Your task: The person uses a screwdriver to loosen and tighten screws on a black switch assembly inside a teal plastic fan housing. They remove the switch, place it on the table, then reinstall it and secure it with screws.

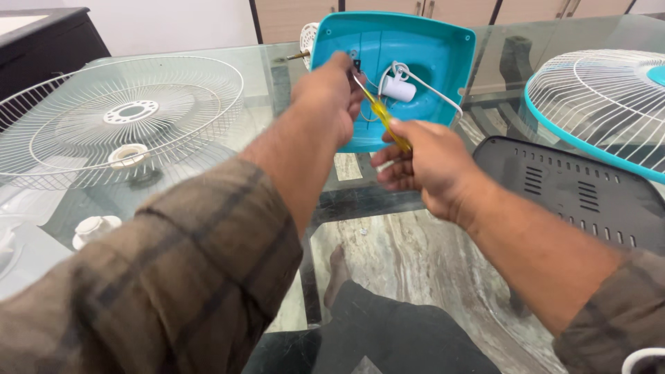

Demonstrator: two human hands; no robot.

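Yellow screwdriver [385,119], pinched in the right hand [422,166], slants up-left into the teal housing [429,55] the left hand [331,93] grips.

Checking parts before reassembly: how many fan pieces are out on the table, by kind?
Wire guards: 2 — white, teal-rimmed
Teal housing: 1
White caps: 2
Black panel: 1
Total: 6

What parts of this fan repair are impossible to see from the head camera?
- Screwdriver tip: hidden behind the left hand inside the teal housing.
- Handle end: covered by the right hand.
- Teal-rimmed fan guard: cut off by the right edge.
- White cylinder's wiring: too small to trace.
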